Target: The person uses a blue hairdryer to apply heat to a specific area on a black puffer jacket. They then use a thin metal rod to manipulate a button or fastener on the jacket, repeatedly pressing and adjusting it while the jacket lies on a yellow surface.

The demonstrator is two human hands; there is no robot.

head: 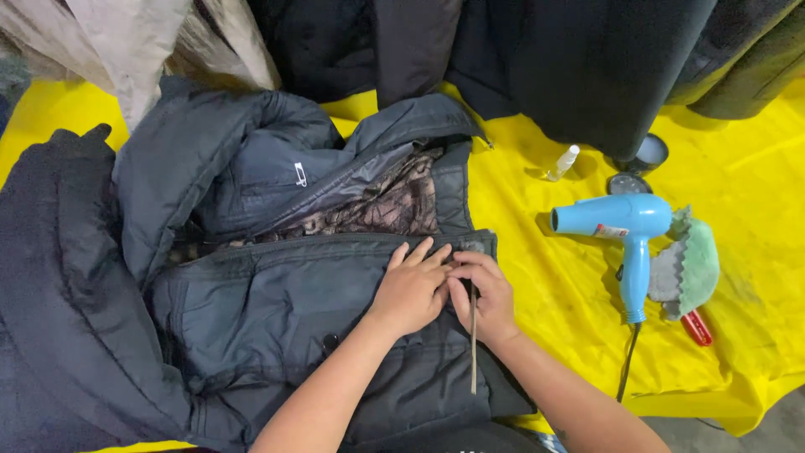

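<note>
A dark blue-grey padded jacket (251, 302) lies open on a yellow sheet (545, 277), its patterned brown lining (381, 205) showing at the collar. My left hand (411, 289) lies flat on the jacket's front panel near its right edge, fingers spread and pressing the fabric. Right beside it, my right hand (485, 294) grips a thin wooden stick (474, 344), which points down toward me over the jacket. The fingertips of both hands meet at the jacket's edge seam.
A light blue hair dryer (625, 231) lies to the right with its cord, beside a green cloth (692, 264) and a red-handled tool (696, 327). A small clear bottle (563, 162) and round tins (641, 164) sit farther back. Dark coats (587, 59) hang behind; another dark garment (50, 277) lies left.
</note>
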